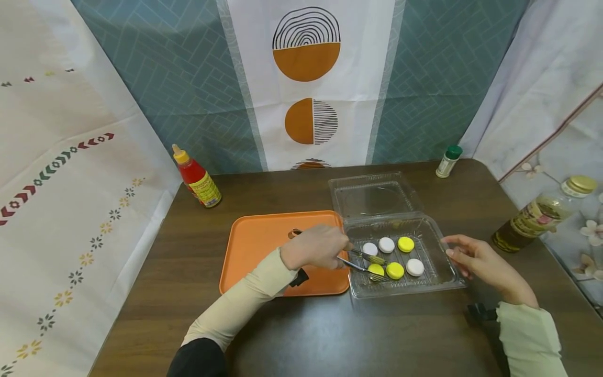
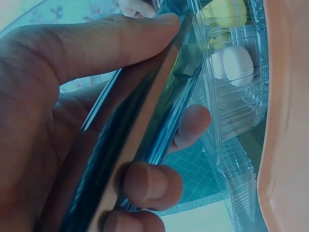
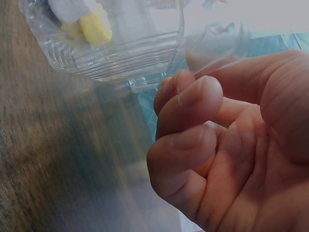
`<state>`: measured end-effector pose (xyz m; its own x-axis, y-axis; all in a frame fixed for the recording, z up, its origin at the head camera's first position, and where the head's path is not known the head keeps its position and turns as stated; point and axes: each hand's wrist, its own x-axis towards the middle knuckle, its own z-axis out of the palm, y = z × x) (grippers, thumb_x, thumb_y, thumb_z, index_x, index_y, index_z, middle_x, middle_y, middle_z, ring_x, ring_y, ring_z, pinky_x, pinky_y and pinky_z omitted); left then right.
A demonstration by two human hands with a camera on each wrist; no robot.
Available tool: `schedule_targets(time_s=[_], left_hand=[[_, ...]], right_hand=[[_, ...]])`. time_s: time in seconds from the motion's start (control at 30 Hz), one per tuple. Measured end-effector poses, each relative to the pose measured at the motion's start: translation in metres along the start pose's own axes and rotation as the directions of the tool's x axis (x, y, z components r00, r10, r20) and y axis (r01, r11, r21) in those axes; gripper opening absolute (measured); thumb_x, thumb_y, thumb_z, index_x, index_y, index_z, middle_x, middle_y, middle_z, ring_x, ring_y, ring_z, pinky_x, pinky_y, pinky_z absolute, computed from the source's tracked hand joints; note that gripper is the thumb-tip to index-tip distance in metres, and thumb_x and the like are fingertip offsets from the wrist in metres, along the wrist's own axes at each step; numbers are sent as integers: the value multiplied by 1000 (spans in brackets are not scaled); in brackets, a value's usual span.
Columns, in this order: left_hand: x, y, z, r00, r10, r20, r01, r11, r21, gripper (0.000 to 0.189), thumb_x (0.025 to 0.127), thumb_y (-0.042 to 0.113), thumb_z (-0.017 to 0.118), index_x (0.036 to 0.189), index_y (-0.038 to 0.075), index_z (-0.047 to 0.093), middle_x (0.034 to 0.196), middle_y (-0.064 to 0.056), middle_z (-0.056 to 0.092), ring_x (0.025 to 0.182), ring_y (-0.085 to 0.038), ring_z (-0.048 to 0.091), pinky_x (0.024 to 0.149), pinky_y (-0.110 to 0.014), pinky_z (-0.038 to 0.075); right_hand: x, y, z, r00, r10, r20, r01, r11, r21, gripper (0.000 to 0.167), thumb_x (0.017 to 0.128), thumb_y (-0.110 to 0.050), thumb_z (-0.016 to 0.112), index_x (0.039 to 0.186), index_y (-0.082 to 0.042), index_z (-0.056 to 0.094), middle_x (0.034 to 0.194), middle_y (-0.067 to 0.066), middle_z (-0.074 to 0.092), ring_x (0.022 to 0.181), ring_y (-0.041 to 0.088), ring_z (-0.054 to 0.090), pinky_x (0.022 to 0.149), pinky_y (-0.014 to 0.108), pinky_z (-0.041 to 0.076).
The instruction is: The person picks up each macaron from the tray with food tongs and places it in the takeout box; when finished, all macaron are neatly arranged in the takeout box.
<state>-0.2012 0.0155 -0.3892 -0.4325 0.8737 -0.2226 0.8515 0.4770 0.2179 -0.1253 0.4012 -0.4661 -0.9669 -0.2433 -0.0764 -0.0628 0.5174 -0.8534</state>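
Note:
My left hand (image 1: pixel 320 245) grips a pair of metal tongs (image 1: pixel 353 265), its thumb along one arm and fingers curled round the other in the left wrist view. The fork-like tips reach into a clear plastic container (image 1: pixel 438 287), on either side of a yellow macaron (image 1: pixel 376 269) at its near left. Beside that one lie two other yellow macarons and several white macarons (image 1: pixel 415 267). At the container's right wall, my right hand (image 1: pixel 480 262) pinches the rim between thumb and fingers. The hinged clear lid (image 1: pixel 377 196) lies folded back behind.
An orange tray (image 1: pixel 249 246) sits left of the container, under my left forearm. A red sauce bottle (image 1: pixel 200 183) stands at the back left. At the back right is a green-capped shaker (image 1: pixel 448 161). An oil bottle (image 1: pixel 537 220) stands by the table's right edge.

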Motion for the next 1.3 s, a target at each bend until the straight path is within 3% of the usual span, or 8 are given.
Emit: schedule_targets(time_s=[0.27, 0.37, 0.5, 0.7, 0.93, 1.3], left_hand=[[-4, 2, -1, 1000, -8, -10, 8, 1000, 6, 29, 90, 22, 77, 116, 9, 77, 94, -1, 74, 50, -5, 37, 51, -21, 32], [-9, 2, -2, 1000, -11, -20, 10, 1000, -6, 37, 90, 22, 78, 125, 9, 73, 111, -2, 74, 50, -7, 37, 52, -21, 32], [-20, 2, -3, 999, -6, -50, 5, 1000, -21, 43, 92, 26, 78, 130, 8, 70, 121, -2, 71, 57, -5, 44, 56, -19, 37], [-39, -1, -7, 991, -11, -136, 8, 1000, -20, 53, 92, 31, 77, 138, 8, 63, 94, -2, 64, 63, -7, 51, 57, -19, 41], [-55, -4, 1, 967, 9, -256, -10, 1000, 0, 50, 92, 32, 77, 135, 9, 66, 82, 2, 57, 59, -5, 49, 55, -18, 38], [-74, -12, 16, 905, -74, -419, 38, 995, -93, 47, 91, 24, 79, 133, 8, 66, 86, 0, 60, 52, -6, 42, 49, -20, 35]], right_hand=[[-2, -3, 1, 1000, -16, -5, 16, 1000, 5, 36, 107, -7, 50, 136, 13, 45, 63, 7, 50, 50, 19, 49, 46, 33, 44], [-2, -2, 2, 1000, -25, -7, 25, 1000, 12, 36, 107, -8, 50, 136, 13, 45, 63, 7, 50, 51, 18, 48, 47, 32, 44], [-3, -1, 4, 999, -45, -9, 45, 999, 23, 35, 106, -6, 51, 134, 14, 45, 62, 7, 48, 50, 18, 48, 46, 32, 44], [-3, 1, 5, 998, -64, -18, 65, 998, 27, 33, 106, -5, 51, 133, 15, 47, 61, 7, 48, 49, 17, 48, 45, 32, 44], [-1, 1, 5, 998, -60, -19, 61, 998, 32, 33, 106, -5, 52, 132, 14, 46, 63, 6, 49, 50, 17, 48, 46, 32, 44], [-3, 0, 3, 999, -34, -22, 35, 999, 10, 35, 106, -7, 51, 135, 14, 45, 65, 6, 49, 51, 19, 48, 46, 32, 43]])
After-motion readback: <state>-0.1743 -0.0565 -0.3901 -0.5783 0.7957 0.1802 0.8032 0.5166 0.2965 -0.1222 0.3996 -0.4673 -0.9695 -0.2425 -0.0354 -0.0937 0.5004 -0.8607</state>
